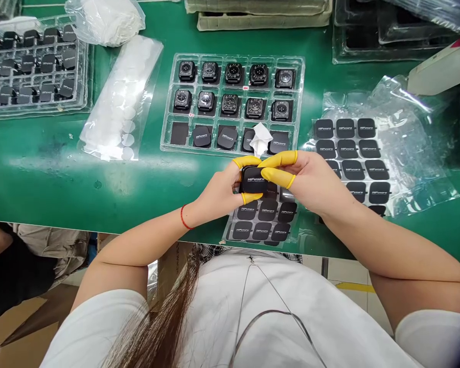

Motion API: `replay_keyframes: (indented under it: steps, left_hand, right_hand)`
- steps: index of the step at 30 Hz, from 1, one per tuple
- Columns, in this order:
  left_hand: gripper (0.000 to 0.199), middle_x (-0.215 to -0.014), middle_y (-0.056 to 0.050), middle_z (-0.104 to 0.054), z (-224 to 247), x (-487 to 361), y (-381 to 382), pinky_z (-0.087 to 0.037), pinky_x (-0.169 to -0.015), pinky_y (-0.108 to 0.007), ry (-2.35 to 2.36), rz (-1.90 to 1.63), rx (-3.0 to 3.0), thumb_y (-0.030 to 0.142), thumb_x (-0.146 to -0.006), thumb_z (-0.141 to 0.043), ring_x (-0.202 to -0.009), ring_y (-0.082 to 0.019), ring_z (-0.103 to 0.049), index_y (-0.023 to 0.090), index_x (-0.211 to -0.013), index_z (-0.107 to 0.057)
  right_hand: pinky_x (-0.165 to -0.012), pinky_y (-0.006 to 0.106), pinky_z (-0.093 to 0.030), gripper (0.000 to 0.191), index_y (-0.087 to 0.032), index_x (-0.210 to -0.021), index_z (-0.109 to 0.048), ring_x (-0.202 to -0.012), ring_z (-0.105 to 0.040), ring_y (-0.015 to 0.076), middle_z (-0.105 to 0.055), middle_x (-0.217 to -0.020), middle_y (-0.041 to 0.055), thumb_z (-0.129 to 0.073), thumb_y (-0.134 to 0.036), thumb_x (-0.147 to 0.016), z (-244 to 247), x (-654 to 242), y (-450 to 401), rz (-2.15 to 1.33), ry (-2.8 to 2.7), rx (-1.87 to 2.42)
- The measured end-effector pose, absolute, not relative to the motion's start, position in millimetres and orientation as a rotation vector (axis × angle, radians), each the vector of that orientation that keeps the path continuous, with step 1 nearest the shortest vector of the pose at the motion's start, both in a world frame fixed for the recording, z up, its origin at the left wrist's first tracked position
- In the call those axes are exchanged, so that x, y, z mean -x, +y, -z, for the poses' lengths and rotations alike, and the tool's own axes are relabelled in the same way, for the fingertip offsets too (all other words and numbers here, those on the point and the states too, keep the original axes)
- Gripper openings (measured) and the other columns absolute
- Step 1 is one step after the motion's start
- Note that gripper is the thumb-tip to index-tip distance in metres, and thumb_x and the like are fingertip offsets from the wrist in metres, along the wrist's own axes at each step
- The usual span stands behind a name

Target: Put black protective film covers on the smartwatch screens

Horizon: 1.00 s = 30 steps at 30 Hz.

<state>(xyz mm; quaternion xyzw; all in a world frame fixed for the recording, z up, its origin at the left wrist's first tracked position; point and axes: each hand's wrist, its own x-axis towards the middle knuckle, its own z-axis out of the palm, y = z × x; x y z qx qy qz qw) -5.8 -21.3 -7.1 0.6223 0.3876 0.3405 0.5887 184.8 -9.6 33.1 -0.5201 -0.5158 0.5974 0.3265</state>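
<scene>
Between my hands, over the table's front part, is a black smartwatch [252,179] with a HiFuture label on its face. My left hand [224,186], in yellow finger cots, grips it by its edges. The yellow-tipped thumb and finger of my right hand [306,176] press together at its right edge. Beneath them lies a sheet of black HiFuture stickers [268,210]. Just beyond stands a clear plastic tray [297,102] with watches lying back up in two rows. Its front row holds black HiFuture-labelled pieces, and a crumpled white tissue [261,139] lies over one.
More HiFuture sticker sheets [352,170] lie on clear film at the right. A strip of round clear stickers [117,102] is left of the tray. Stacked trays [34,66] of black pieces stand far left; a white container [440,69] is at the right.
</scene>
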Motion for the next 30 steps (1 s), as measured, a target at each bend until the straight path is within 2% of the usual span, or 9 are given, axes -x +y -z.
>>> replay_keyframes:
  steps: [10, 14, 17, 19, 21, 24, 26, 28, 30]
  left_hand:
    - [0.054, -0.123, -0.003, -0.062, 8.6, 7.4, -20.7, -0.057, -0.082, -0.03, 0.898, -0.788, -1.452, 0.026, -0.077, -0.075, -0.091, -0.015, -0.068, 0.027, -0.124, -0.049]
    - [0.054, -0.117, -0.003, -0.064, 8.0, 6.4, -21.1, -0.057, -0.077, -0.03, 0.932, -0.771, -1.389, 0.027, -0.076, -0.076, -0.087, -0.015, -0.067, 0.027, -0.122, -0.049]
    - [0.055, -0.118, -0.004, -0.064, 5.2, 5.4, -21.2, -0.056, -0.076, -0.028, 0.918, -0.767, -1.327, 0.028, -0.075, -0.077, -0.088, -0.015, -0.067, 0.026, -0.122, -0.049]
    - [0.054, -0.118, -0.005, -0.064, 3.6, 5.0, -21.2, -0.055, -0.077, -0.027, 0.871, -0.749, -1.285, 0.027, -0.076, -0.077, -0.09, -0.015, -0.067, 0.025, -0.122, -0.049]
    - [0.052, -0.117, -0.005, -0.064, 3.1, 4.5, -21.4, -0.054, -0.074, -0.025, 0.823, -0.722, -1.262, 0.025, -0.077, -0.076, -0.09, -0.014, -0.067, 0.024, -0.121, -0.05]
    - [0.05, -0.115, -0.004, -0.064, 3.3, 2.7, -22.1, -0.052, -0.072, -0.023, 0.772, -0.692, -1.254, 0.022, -0.075, -0.076, -0.088, -0.012, -0.065, 0.023, -0.118, -0.052]
    - [0.054, -0.102, -0.002, -0.065, 2.8, 1.3, -22.6, -0.051, -0.07, -0.023, 0.766, -0.663, -1.2, 0.021, -0.074, -0.077, -0.082, -0.012, -0.064, 0.023, -0.121, -0.051]
    - [0.06, -0.085, 0.002, -0.062, 1.7, 0.5, -21.9, -0.049, -0.066, -0.022, 0.793, -0.644, -1.114, 0.021, -0.072, -0.078, -0.074, -0.01, -0.062, 0.022, -0.124, -0.048]
    - [0.063, -0.079, 0.004, -0.061, 1.2, 1.0, -19.8, -0.048, -0.064, -0.022, 0.823, -0.666, -1.041, 0.022, -0.072, -0.078, -0.07, -0.01, -0.061, 0.022, -0.125, -0.044]
  right_hand:
    - [-0.071, 0.038, -0.055, 0.012, -0.023, -0.084, -0.073, -0.075, -0.066, 0.0201, -0.071, -0.086, 0.0031, -0.069, -0.034, -0.081, -34.0, -183.6, -10.9, -1.387, -1.576, 1.399]
    - [-0.091, 0.051, -0.048, 0.018, -0.023, -0.093, -0.073, -0.09, -0.064, 0.0258, -0.069, -0.09, 0.0062, -0.059, -0.035, -0.09, -29.6, -183.6, -17.4, -0.764, -1.983, 1.402]
    - [-0.096, 0.056, -0.043, 0.034, -0.022, -0.115, -0.067, -0.1, -0.061, 0.0314, -0.067, -0.098, 0.0101, -0.06, -0.043, -0.09, -24.4, -181.7, -20.9, -0.458, -2.165, 1.384]
    - [-0.09, 0.052, -0.048, 0.053, -0.02, -0.13, -0.058, -0.101, -0.061, 0.0324, -0.066, -0.106, 0.0113, -0.066, -0.047, -0.085, -23.0, -179.0, -20.7, -0.586, -2.187, 1.383]
    - [-0.086, 0.047, -0.051, 0.059, -0.02, -0.132, -0.055, -0.103, -0.061, 0.031, -0.066, -0.113, 0.0101, -0.07, -0.045, -0.081, -23.4, -175.8, -18.7, -0.817, -2.13, 1.342]
    - [-0.086, 0.041, -0.052, 0.036, -0.022, -0.116, -0.066, -0.101, -0.064, 0.0269, -0.069, -0.113, 0.0057, -0.068, -0.037, -0.083, -23.7, -172.6, -14.0, -1.103, -1.93, 1.315]
    - [-0.085, 0.039, -0.053, 0.025, -0.022, -0.105, -0.07, -0.096, -0.065, 0.0241, -0.071, -0.105, 0.0042, -0.061, -0.038, -0.088, -22.2, -173.1, -10.8, -1.249, -1.783, 1.323]
    - [-0.086, 0.039, -0.053, 0.028, -0.021, -0.101, -0.071, -0.095, -0.066, 0.0228, -0.072, -0.103, 0.0045, -0.055, -0.042, -0.092, -21.0, -176.1, -7.5, -1.36, -1.706, 1.311]
    - [-0.086, 0.04, -0.053, 0.03, -0.022, -0.107, -0.07, -0.094, -0.066, 0.0224, -0.071, -0.104, 0.0048, -0.056, -0.044, -0.092, -23.1, -179.6, -2.5, -1.406, -1.712, 1.3]
